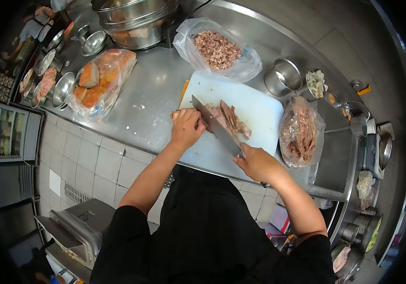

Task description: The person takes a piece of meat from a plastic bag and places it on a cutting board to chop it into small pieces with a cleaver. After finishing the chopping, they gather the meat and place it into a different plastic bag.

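My right hand [261,165] grips the handle of a broad kitchen knife [218,127]. The blade slants up and left across a white cutting board [259,106]. My left hand [187,127] has its fingers curled down close to the blade's left side, over cooked meat; most of what lies under them is hidden. Right of the blade, strips of brownish cooked meat [231,116] rest on the board. Beyond the board, a clear plastic bag [188,40] lies open around diced meat [216,48]. Another bag of cooked meat [301,130] sits against the board's right side.
On the steel counter [153,94], a bag of golden-brown blocks [101,85] lies to the left. Large stacked steel pans [134,21] stand at the back. A steel pot [283,78] and a bowl of pale pieces [316,85] stand right. Another person [35,23] is far left.
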